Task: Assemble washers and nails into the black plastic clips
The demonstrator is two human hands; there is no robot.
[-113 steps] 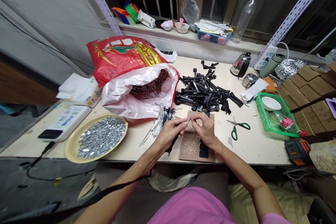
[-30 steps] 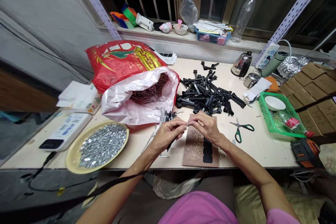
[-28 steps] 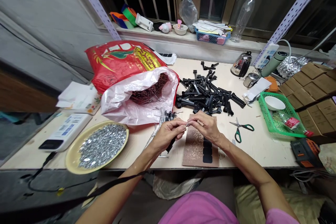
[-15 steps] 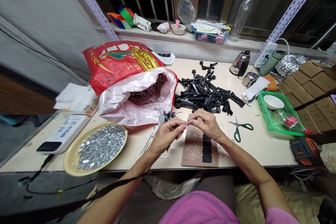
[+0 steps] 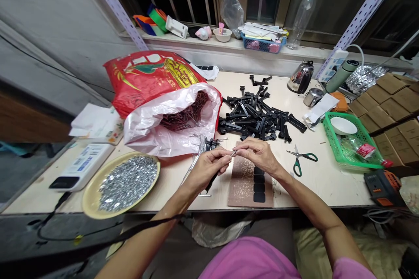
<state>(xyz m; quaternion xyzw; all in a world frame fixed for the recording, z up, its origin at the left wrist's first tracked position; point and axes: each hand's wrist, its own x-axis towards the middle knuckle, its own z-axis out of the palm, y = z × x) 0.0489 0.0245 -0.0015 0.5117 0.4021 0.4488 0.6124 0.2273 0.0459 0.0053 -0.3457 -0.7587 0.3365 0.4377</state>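
Note:
My left hand (image 5: pixel 212 165) and my right hand (image 5: pixel 258 155) meet above the front of the table, fingertips pinched together. Between them is a small, thin metal piece (image 5: pixel 233 154), too small to name for certain. Something dark shows below my left palm, mostly hidden. Just beyond that hand lie thin metal rods (image 5: pixel 189 169) and a black part (image 5: pixel 210 143). Under my right wrist rests a brown board (image 5: pixel 240 187) bearing black rounded-square pads (image 5: pixel 259 186). A heap of black plastic pieces (image 5: pixel 252 117) lies beyond both hands.
A red sack (image 5: pixel 137 83) of brownish metal rods gapes at left, near a yellow dish (image 5: pixel 87 196) of small shiny metal pieces. Scissors (image 5: pixel 297 161) lie open at right, before a green basket (image 5: pixel 330 144). A kettle (image 5: pixel 300 77) and cardboard boxes (image 5: pixel 397 104) stand farther right.
The camera view has shifted slightly. Both hands keep their pinch on the small metal piece, with only a slight shift of the fingers.

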